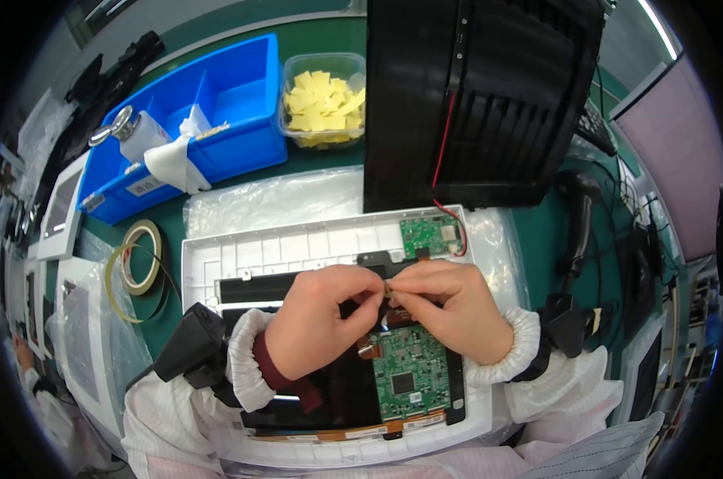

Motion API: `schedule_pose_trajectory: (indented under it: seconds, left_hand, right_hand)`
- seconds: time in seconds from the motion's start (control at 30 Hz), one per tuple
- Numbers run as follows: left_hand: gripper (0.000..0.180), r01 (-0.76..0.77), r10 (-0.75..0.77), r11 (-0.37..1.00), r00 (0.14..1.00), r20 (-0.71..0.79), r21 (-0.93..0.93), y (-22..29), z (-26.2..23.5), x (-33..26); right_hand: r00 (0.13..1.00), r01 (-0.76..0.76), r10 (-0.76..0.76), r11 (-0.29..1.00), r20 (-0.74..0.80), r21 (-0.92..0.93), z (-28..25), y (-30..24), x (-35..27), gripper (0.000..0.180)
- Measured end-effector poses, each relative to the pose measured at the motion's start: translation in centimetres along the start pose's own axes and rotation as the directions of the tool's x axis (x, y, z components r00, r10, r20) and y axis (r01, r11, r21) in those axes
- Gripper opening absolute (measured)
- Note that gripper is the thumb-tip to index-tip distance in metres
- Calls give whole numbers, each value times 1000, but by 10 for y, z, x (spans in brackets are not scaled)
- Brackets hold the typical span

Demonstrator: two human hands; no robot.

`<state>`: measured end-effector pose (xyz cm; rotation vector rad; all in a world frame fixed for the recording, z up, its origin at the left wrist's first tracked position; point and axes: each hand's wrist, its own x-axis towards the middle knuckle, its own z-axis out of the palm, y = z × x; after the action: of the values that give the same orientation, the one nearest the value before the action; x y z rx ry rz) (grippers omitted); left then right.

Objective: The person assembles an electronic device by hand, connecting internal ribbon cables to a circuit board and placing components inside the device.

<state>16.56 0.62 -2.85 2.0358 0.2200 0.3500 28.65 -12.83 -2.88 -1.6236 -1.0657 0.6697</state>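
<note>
My left hand and my right hand meet fingertip to fingertip above an opened device. Both are closed in a pinch on something tiny and brownish that the fingers mostly hide. Below them lies a black panel inside a white plastic frame. A green circuit board sits on the panel's right part, under my right hand. An orange-brown flat cable shows just beneath my fingers. Farther away, a smaller green board is in the frame's upper right corner, with a red wire running near it.
A large black ribbed cover stands behind the frame. At the back left are a blue divided bin with a pump bottle, and a clear tub of yellow pieces. Tape rolls lie left; a handheld scanner is right.
</note>
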Motion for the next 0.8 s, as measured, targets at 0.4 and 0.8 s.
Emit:
schedule_pose_trajectory:
  seconds: [0.4, 0.8]
  left_hand:
    - [7, 140, -146, 965, 989, -9, -220, -4, 1, -4]
    - [8, 174, -180, 955, 984, -6, -240, -3, 1, -3]
  right_hand:
    - [1000, -27, 26, 998, 13, 65, 0, 0, -1, 12]
    - [1000, 5, -5, 1000, 14, 27, 0, -1, 0, 12]
